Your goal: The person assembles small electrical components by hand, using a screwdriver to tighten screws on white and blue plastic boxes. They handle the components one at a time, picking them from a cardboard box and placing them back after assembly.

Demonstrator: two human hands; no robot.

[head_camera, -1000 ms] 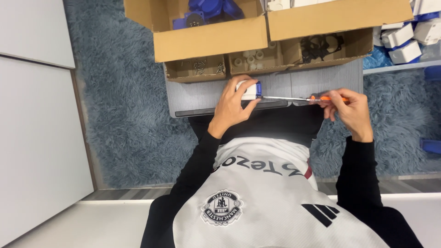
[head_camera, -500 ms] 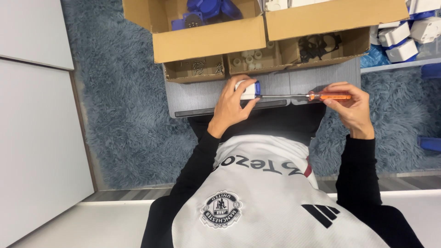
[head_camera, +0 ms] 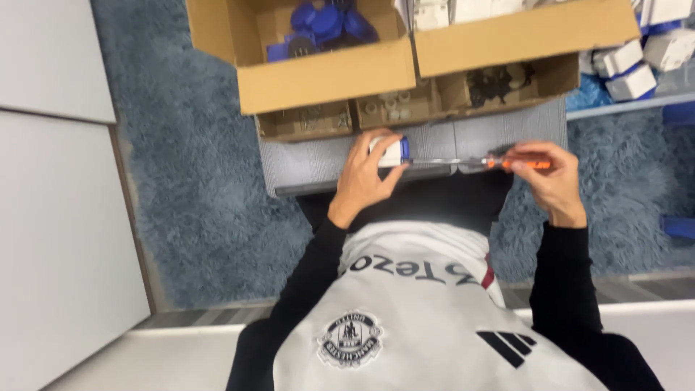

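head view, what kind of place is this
Probably a home or small workshop assembly spot on the floor: shaggy blue-grey carpet, open cardboard boxes of small parts, and hands working a white and blue part with an orange-handled screwdriver.

Matt brown corrugated cardboard boxes (head_camera: 326, 76); shaggy grey-blue pile carpet (head_camera: 195, 188); orange plastic-handled screwdriver (head_camera: 517, 164) had a glossy metal shaft.

Up top sits an open cardboard box (head_camera: 326, 72) with blue round parts (head_camera: 326, 22) piled inside, and just beside it a second cardboard box (head_camera: 521, 36). Tucked under their flaps, a low divided tray (head_camera: 405, 112) shows small pale rings in one compartment and dark tangled pieces (head_camera: 492, 83) in another. All of it rests on a grey ribbed board (head_camera: 304, 163), over shaggy blue-grey carpet (head_camera: 195, 188). White-and-blue packets (head_camera: 633, 72) crowd the far right; white panels (head_camera: 58, 217) run down the left.
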